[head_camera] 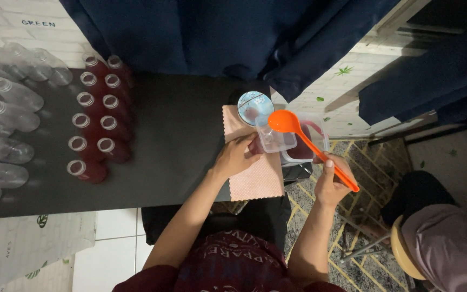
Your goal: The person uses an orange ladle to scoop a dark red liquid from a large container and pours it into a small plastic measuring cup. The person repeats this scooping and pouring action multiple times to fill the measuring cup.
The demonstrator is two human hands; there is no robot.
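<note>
The right hand point(331, 183) is closed around the handle of a long orange plastic spoon point(308, 144), beyond the right edge of the black tabletop point(174, 135). A small clear plastic bottle point(268, 141) is gripped by the left hand point(237, 156) over a pink cloth point(256, 181) at that edge. Further, filled red bottles point(99, 119) are lined near the left edge.

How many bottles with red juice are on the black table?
10 red bottles, standing in two columns of five at the table's left part, beside the clear empty bottles. Others may be hidden.
</note>
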